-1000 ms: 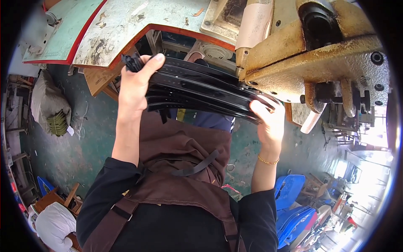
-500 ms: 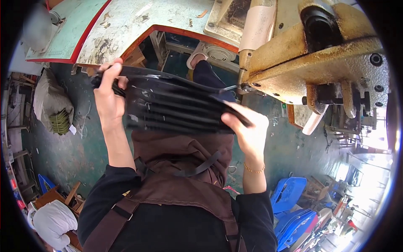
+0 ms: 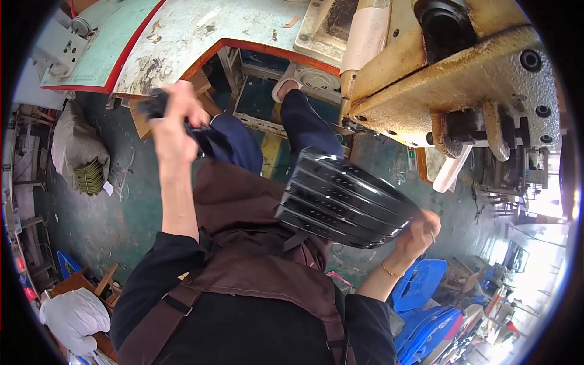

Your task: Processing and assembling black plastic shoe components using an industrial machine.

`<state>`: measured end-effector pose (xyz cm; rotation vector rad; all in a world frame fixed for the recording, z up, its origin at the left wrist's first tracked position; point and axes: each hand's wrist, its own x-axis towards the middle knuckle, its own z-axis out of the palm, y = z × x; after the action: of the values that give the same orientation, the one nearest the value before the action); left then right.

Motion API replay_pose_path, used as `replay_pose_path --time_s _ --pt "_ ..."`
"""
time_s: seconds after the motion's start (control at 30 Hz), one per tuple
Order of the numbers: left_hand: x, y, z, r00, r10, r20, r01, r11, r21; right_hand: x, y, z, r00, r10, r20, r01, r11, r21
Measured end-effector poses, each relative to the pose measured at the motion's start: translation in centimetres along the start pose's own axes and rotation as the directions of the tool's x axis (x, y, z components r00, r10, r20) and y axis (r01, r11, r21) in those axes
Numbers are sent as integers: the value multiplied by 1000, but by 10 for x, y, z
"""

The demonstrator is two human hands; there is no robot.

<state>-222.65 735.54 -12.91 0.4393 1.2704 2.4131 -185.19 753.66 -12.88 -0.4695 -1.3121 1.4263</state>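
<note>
A glossy black ribbed panel point(image 3: 347, 198) with rows of small holes hangs tilted to the right, over my lap. My right hand point(image 3: 417, 234) grips it by its right end, fingers closed round the edge. To the left, my left hand point(image 3: 176, 118) is a little smeared by motion and closed round a dark black bunched piece point(image 3: 155, 104), whose kind I cannot make out. The two hands are well apart. My lap is covered by a brown apron point(image 3: 237, 194).
An industrial sewing machine point(image 3: 450, 91) stands at the upper right. Ahead is a worn pale worktable point(image 3: 182, 36) with a red edge. On the floor at left sits a sack point(image 3: 79, 143); blue plastic chairs point(image 3: 420, 283) stand behind at right.
The black panel, stretched between both hands before, has swung right and nearer to me in my right hand. My left hand has come off it and stays at left with the bunched piece.
</note>
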Motion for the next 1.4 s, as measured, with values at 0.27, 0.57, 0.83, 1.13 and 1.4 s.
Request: replay_pose_path --time_s 0.27,0.57,0.83,1.13,1.4 --pt "-67 -30 95 781 -435 448 262 880 397 -46 11 -27 982 -150 -115 138 985 -108" --pt "-42 -20 118 853 -284 438 22 858 513 -117 41 40 987 13 -157 -120 712 -692" --pt "-28 -19 112 854 -123 506 -174 848 500 -119 60 65 990 102 -95 -139 710 -690" --pt "-31 -18 107 894 -193 404 -40 864 501 -109 57 52 988 103 -111 -151 702 -696" --pt "-45 -29 116 877 -361 316 241 901 362 -23 34 -10 959 92 -267 -138 978 -159"
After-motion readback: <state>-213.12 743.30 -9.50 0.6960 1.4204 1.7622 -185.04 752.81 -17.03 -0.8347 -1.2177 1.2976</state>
